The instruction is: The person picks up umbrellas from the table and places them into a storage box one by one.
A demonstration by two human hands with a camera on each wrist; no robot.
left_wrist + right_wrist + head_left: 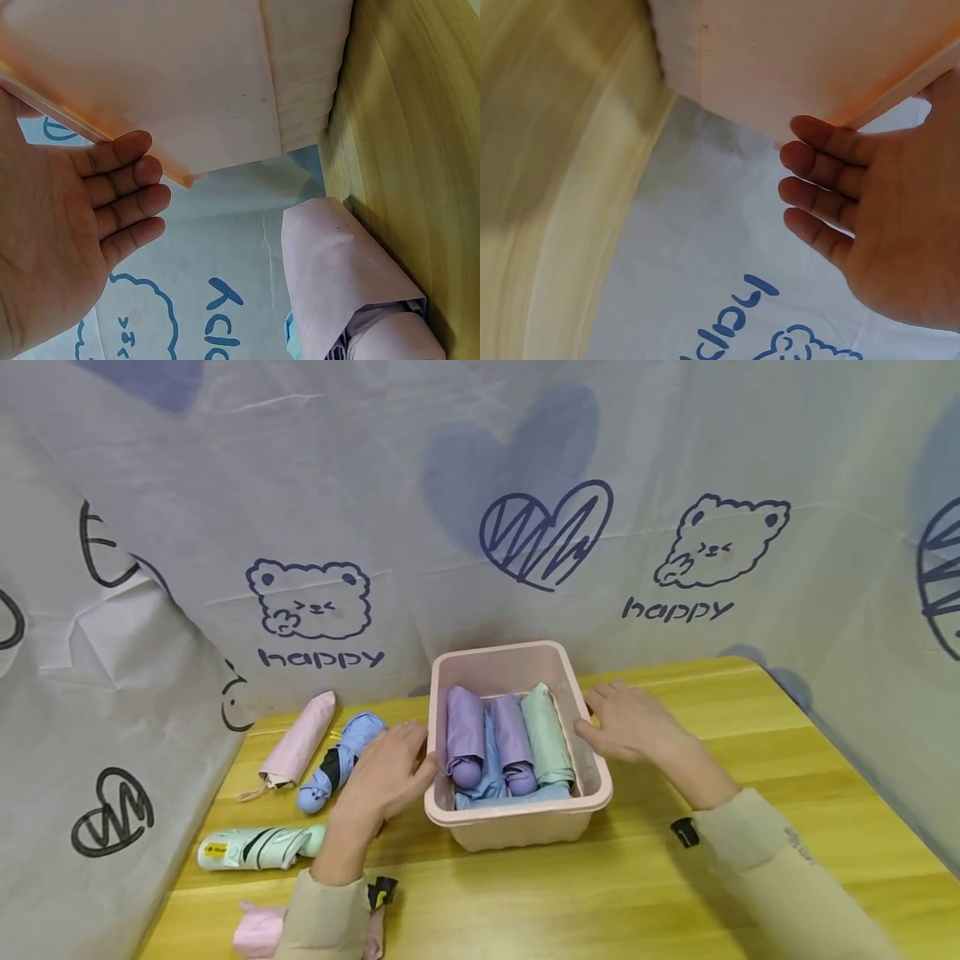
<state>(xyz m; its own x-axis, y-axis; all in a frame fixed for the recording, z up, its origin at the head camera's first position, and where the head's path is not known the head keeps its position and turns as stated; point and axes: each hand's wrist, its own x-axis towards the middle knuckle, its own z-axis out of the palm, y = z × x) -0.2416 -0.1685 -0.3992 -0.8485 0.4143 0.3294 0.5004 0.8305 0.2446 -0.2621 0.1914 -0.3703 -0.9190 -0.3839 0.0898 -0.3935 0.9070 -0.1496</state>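
Observation:
A pink plastic bin (517, 831) stands on the wooden table, holding two purple folded umbrellas (465, 727), a light green one (546, 735) and blue ones (491, 760) beneath. My left hand (382, 768) is at the bin's left rim, its fingers fairly straight; in the left wrist view the fingertips of that hand (82, 195) touch the rim's underside. At the opposite rim is my right hand (633, 722), fingers extended; the right wrist view has this hand (885, 202) with its index finger against the rim. Neither hand's fingers curl round anything.
Left of the bin on the table (750, 760) lie a pink umbrella (300, 743), a blue umbrella (348, 756) and a light green one (255, 847). Another pink item (258, 931) is partly behind the left sleeve. A printed white cloth (420, 568) hangs behind the table.

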